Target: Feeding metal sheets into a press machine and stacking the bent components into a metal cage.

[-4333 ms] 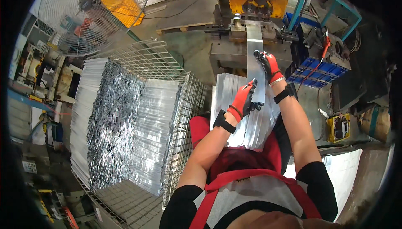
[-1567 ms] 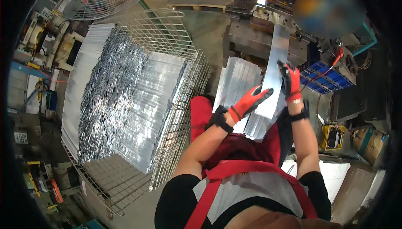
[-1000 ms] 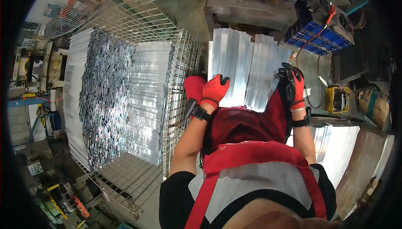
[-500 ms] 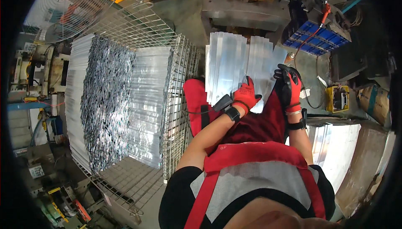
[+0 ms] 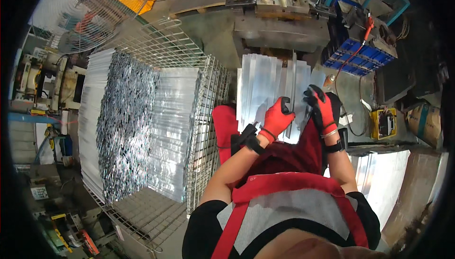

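Between my hands a narrow silvery metal strip [image 5: 294, 76] stands out, tilted on its edge above a stack of flat metal strips [image 5: 258, 86]. My left hand [image 5: 277, 119], in a red glove with black fingertips, is closed at the strip's near part, its thumb and bent fingers against it. To the right of the strip, my right hand [image 5: 322, 107] hovers in a matching glove. Its fingers are half bent and apart, with nothing visible in them. The stack lies in front of my knees; its near end is partly hidden by my left hand.
On the left, a wire mesh cage [image 5: 201, 131] holds tightly packed metal strips [image 5: 173, 131]. A fan [image 5: 90, 17] stands beyond it. Far ahead sits a machine block [image 5: 282, 34]; blue crates [image 5: 353, 53] and a yellow container [image 5: 383, 123] are at right.
One strip now stands out from the stack between my hands. My left hand has turned and its fingers have curled in; my right hand has shifted slightly left. The whole view has dropped a little.
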`<action>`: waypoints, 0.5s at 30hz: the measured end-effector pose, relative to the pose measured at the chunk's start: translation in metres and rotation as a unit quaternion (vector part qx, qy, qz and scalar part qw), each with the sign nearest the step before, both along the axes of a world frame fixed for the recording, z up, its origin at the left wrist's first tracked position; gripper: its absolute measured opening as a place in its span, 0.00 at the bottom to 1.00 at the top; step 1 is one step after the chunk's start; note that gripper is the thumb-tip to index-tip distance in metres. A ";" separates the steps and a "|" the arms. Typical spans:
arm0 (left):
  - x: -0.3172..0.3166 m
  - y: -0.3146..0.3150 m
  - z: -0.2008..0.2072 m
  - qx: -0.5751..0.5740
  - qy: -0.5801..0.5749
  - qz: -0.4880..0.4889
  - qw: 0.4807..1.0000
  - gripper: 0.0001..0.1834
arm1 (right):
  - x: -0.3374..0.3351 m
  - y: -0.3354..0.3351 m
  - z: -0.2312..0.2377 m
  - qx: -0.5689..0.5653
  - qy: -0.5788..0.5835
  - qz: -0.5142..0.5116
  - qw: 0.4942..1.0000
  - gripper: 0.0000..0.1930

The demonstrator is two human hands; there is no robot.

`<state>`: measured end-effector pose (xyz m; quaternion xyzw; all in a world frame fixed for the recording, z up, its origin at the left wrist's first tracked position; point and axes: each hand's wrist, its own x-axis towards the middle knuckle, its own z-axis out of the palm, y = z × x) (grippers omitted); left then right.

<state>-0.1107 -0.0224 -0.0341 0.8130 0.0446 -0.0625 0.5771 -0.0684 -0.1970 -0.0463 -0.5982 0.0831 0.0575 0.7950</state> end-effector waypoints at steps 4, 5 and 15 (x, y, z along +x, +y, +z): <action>-0.006 -0.006 0.011 0.119 -0.159 -0.026 0.980 0.29 | 0.020 0.020 -0.007 -0.186 0.023 0.086 0.979 0.24; -0.006 -0.009 0.022 0.179 -0.187 -0.044 0.965 0.30 | 0.028 0.024 -0.006 -0.208 -0.010 0.087 0.974 0.23; 0.014 0.024 0.054 0.177 -0.365 0.137 0.904 0.32 | 0.077 0.038 0.015 0.104 -0.108 0.041 0.988 0.12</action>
